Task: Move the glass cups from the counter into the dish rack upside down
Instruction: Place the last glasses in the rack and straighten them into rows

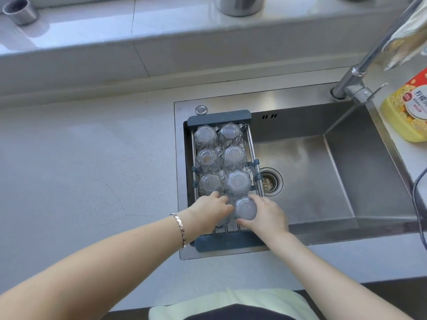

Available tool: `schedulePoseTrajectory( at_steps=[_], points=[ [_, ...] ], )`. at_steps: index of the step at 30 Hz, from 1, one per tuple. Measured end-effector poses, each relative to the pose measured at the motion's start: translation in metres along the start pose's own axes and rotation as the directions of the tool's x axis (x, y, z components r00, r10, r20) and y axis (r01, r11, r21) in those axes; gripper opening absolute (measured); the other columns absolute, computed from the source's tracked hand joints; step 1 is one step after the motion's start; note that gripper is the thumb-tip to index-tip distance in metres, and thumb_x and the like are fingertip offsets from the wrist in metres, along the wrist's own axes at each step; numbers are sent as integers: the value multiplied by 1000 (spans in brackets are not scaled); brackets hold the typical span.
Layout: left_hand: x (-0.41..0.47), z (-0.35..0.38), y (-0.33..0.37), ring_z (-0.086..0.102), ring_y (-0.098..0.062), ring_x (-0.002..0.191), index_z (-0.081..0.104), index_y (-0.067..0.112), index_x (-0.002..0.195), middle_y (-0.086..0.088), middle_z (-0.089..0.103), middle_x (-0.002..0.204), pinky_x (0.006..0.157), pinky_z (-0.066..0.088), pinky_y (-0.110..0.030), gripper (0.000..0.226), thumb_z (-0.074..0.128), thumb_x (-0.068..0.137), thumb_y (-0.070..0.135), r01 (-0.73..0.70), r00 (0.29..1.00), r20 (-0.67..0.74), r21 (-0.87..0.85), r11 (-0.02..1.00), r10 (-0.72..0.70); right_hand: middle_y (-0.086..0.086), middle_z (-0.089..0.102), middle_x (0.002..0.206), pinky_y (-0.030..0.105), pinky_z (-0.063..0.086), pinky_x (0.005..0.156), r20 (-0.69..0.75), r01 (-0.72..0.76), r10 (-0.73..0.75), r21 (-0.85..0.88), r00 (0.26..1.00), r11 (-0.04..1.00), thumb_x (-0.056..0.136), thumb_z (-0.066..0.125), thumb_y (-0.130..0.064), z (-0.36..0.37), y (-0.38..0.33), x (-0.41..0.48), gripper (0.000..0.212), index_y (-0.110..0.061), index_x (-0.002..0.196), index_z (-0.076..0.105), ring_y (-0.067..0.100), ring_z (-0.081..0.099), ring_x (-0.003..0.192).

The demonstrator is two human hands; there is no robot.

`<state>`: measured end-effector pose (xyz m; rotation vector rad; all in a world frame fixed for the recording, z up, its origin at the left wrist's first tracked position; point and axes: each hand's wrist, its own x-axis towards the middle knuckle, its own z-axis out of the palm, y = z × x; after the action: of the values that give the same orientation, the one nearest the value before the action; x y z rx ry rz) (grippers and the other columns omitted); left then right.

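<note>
A shiny steel sink (pixel 342 181) sits in a pale grey counter (pixel 80 169). A dish rack (pixel 219 117) lies across the left side of the sink, with dark grey ends and thin metal bars. A round drain (pixel 270 181) shows just to the right of the rack. A silver faucet (pixel 355 77) leans over from the far right corner, and a yellow soap bottle (pixel 409 109) stands beside it on the right. A cloth (pixel 406 38) hangs over the faucet neck. On the ledge behind are a small grey metal cup (pixel 19 11) and a bigger shiny metal pot (pixel 240 4).

Six glass cups (pixel 234 155) stand upside down in the rack, in two rows, close together and filling the far and middle part. They are clear, with bumpy sides and flat round bottoms facing up.

The right hand (pixel 265 215) is wrapped around one more glass cup (pixel 245 208), held upside down over the near right part of the rack, just next to the last cup in the row. The left hand (pixel 211 211) reaches into the near left part, fingers curled around another clear cup (pixel 223 221) that is mostly hidden under the hand. A thin bracelet (pixel 180 227) is on the left wrist.
</note>
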<state>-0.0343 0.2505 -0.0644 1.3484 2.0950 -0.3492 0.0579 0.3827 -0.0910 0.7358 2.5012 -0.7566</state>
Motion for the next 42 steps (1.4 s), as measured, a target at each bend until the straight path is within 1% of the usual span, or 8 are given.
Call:
schedulePoseTrajectory(
  at_steps=[6, 9, 15, 20, 25, 29, 34, 42],
  points=[
    [-46, -23, -6, 39, -27, 111, 42, 28, 132, -4, 41, 130, 76, 53, -37, 56, 57, 80, 15, 4, 992, -122, -102, 995, -17, -1, 54, 129, 34, 43, 96, 7, -7, 7, 7, 1000, 1000, 69, 72, -51, 5, 1, -2, 74, -28, 132, 41, 19, 47, 123],
    [-70, -31, -9, 39, -21, 106, 40, 44, 132, -3, 38, 115, 82, 52, -35, 58, 60, 79, 36, 106, 957, -217, -352, 930, -191, -2, 53, 130, 33, 44, 93, 12, -4, 3, 15, 1000, 1000, 70, 71, -49, 6, 0, -5, 74, -29, 134, 40, 20, 49, 122],
    [-56, -14, 8, 59, -23, 86, 46, 33, 122, -4, 42, 107, 85, 48, -31, 45, 59, 82, 47, 410, 795, 126, -833, 372, -593, -2, 54, 130, 32, 45, 91, 15, -4, 4, 35, 1000, 999, 69, 72, -49, 7, -1, -8, 73, -29, 133, 41, 21, 51, 120],
    [-28, 12, 12, 64, -33, 92, 37, 22, 126, -11, 62, 109, 83, 54, -44, 48, 43, 87, 50, 520, 718, 186, -784, 339, -671, -4, 53, 131, 33, 45, 93, 23, -2, 1, 44, 1000, 999, 68, 73, -49, 5, 1, -9, 74, -30, 132, 42, 19, 51, 121],
    [-12, 23, 19, 61, -32, 99, 37, 32, 133, -17, 44, 132, 90, 53, -44, 44, 30, 94, 50, 566, 722, 303, -776, 279, -622, -2, 54, 131, 32, 45, 94, 11, -2, 1, 52, 1000, 999, 68, 74, -46, 4, 1, -9, 72, -28, 131, 44, 21, 51, 121],
    [-8, 24, 24, 62, -32, 98, 42, 14, 131, -14, 32, 134, 87, 53, -39, 57, 49, 88, 51, 582, 728, 295, -744, 330, -619, -2, 53, 131, 32, 44, 94, 38, 18, -20, 50, 999, 999, 70, 73, -43, 7, 0, -8, 72, -27, 132, 42, 20, 50, 121],
    [-15, 33, 22, 56, -29, 107, 41, 14, 121, -6, 44, 126, 81, 49, -37, 68, 69, 72, 53, 522, 823, 110, -533, 665, -558, -3, 44, 135, 35, 48, 89, 83, 19, -23, 51, 996, 999, 70, 71, -44, 11, -2, -10, 72, -28, 131, 38, 23, 53, 117],
    [-9, 29, 10, 59, -28, 100, 48, 11, 109, -8, 55, 114, 78, 49, -36, 54, 68, 76, 49, 492, 837, 4, -442, 750, -547, -1, 52, 128, 32, 45, 94, 91, 125, -122, -30, 988, 992, 65, 74, -45, -1, -7, -5, 71, -27, 127, 45, 22, 54, 116]
  ],
)
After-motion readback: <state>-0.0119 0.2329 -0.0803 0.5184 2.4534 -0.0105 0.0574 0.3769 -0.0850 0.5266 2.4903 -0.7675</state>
